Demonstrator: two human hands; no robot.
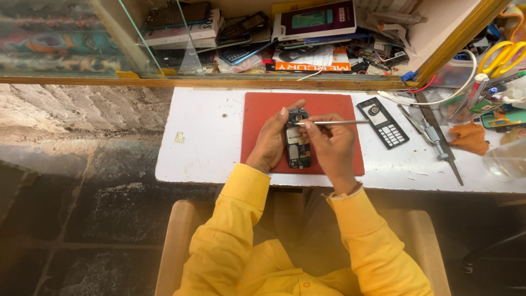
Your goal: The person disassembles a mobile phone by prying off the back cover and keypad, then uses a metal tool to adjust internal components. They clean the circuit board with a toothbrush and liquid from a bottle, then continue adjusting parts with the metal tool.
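The left hand (272, 140) cups an opened phone (298, 143) from its left side, fingers curled around the edge and thumb reaching over the top end, so its grip is closed on the phone. The phone lies lengthwise, its bare circuit board facing up, over the middle of a red mat (257, 109) on the white bench (208, 142). The right hand (330, 147) sits just to the phone's right and touches that edge; its fingers are pinched together on a thin metal tool (334, 122), which lies nearly level, its tip meeting the upper part of the board near the left thumb. The tool's far end points right, toward a black keypad front cover (383, 122) lying just off the mat. Farther right lie a long file (438, 137) and an orange rag (470, 138).
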